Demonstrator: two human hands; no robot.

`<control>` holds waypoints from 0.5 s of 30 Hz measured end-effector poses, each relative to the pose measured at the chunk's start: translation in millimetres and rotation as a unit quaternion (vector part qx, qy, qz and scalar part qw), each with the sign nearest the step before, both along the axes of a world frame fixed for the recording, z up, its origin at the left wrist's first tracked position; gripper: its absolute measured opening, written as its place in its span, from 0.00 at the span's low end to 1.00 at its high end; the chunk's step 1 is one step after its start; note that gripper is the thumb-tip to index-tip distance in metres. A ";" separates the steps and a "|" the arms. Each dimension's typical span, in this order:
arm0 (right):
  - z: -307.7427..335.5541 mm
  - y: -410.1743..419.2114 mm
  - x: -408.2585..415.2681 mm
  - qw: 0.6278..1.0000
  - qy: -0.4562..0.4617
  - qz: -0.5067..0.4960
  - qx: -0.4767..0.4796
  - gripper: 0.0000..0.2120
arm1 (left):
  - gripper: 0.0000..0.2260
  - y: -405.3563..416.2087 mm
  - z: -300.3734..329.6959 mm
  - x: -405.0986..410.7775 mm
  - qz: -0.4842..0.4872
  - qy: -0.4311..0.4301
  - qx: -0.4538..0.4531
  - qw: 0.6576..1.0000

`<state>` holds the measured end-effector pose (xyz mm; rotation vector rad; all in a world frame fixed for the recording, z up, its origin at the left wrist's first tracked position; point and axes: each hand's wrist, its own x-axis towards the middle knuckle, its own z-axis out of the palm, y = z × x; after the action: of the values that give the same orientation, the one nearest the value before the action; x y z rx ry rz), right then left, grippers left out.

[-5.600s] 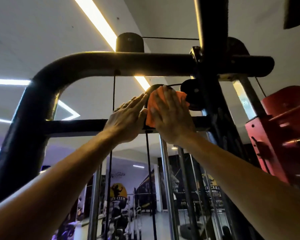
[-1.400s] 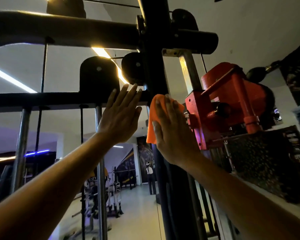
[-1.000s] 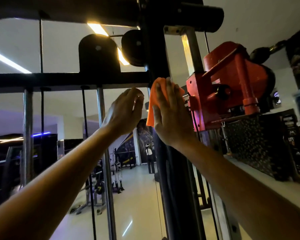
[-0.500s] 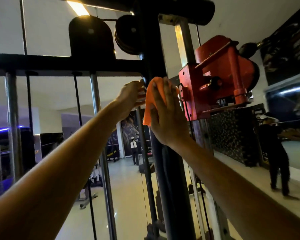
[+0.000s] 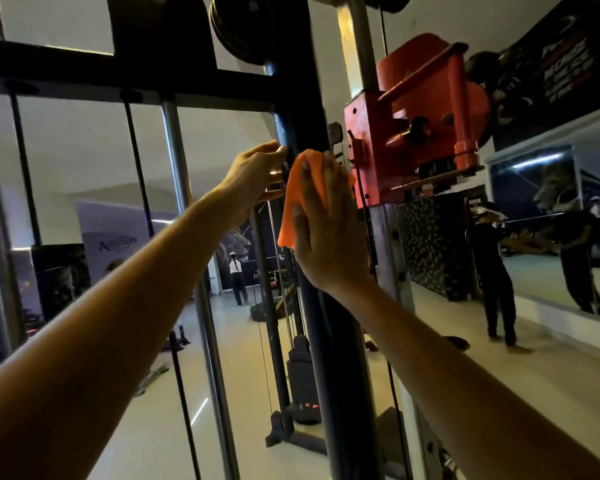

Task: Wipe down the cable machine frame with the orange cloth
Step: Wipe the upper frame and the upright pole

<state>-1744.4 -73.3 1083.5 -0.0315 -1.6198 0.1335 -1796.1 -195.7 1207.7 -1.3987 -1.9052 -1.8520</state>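
The black upright post of the cable machine frame (image 5: 333, 358) rises through the middle of the head view. My right hand (image 5: 329, 230) lies flat on the orange cloth (image 5: 297, 202) and presses it against the post, just left of the red pulley carriage (image 5: 416, 123). My left hand (image 5: 257, 178) is curled around the left side of the same post, level with the cloth's top; its fingertips are hidden behind the post. A black crossbar (image 5: 129, 81) runs left from the post above both hands.
Chrome guide rods (image 5: 184, 209) and thin cables (image 5: 136, 168) hang left of the post. A weight stack (image 5: 302, 375) stands behind it on the pale floor. A mirror wall (image 5: 555, 216) on the right reflects a person. Another person (image 5: 237, 275) stands far back.
My right hand has slid the cloth down the upright post, away from the upper pulleys. My left hand went from flat and open to curled around the post. The view has tilted downward.
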 end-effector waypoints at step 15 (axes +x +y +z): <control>-44.7 3.7 1.4 1.000 -0.011 -0.007 -0.004 0.30 | 0.15 -4.2 -36.3 -8.0 -0.044 -0.008 -0.020 0.999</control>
<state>-1743.0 -69.7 1038.9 -0.0500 -1.6402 0.1294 -1804.1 -200.0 1171.4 -1.5080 -1.9289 -1.8771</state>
